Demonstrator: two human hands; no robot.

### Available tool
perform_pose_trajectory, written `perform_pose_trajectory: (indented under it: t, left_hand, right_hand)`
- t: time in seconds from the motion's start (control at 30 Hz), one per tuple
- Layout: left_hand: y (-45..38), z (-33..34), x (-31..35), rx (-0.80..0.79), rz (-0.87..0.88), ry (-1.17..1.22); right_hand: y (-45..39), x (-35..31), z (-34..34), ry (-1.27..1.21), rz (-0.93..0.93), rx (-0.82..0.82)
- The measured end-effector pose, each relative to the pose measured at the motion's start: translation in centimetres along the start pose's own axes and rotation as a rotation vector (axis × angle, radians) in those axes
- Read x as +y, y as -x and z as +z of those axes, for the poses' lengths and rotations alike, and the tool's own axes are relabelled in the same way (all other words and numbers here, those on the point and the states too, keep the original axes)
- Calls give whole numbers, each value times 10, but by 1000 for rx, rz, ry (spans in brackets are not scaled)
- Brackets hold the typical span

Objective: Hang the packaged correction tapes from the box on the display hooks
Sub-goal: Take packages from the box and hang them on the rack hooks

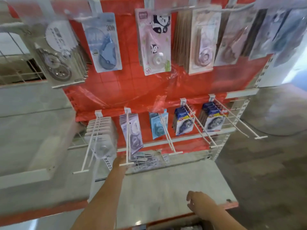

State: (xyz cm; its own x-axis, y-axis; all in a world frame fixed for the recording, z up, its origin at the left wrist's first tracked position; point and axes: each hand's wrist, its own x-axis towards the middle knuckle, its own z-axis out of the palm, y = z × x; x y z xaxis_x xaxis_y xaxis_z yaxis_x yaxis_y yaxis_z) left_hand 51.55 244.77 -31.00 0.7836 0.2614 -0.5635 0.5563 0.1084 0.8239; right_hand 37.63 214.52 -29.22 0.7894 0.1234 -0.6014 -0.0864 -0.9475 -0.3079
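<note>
Packaged correction tapes hang in two rows on white display hooks against a red backing. In the lower row, lilac-grey packs (134, 130) hang on a long hook (127, 143). My left hand (119, 161) reaches up to the tip of that hook; its fingers are blurred and partly hidden behind the hook's end bar. Lower down, my right hand (198, 204) hovers over the front of the grey shelf (157, 188) with loosely curled fingers and holds nothing. No box shows clearly; only a dark sliver lies at the bottom edge.
Neighbouring lower hooks carry clear packs (101, 130), blue packs (157, 125) and blue-yellow packs (183, 123). Their long prongs stick out towards me. A wire basket (149, 159) with several loose packs sits under the hooks. Larger packs, including a panda one (153, 40), hang in the upper row.
</note>
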Motion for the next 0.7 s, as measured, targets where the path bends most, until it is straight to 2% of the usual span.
perform_pose_trajectory:
  t: [0.1,0.43,0.7]
  left_hand:
    - [52,9,-14,12,-55,-205]
    - [140,65,-132,-100,40,-814]
    - [137,87,-283,-266,4,-1097]
  right_hand:
    - [10,11,0,8,12,-16]
    - [25,64,39,76,2,-32]
    - [-15,130,152,92,62,-121]
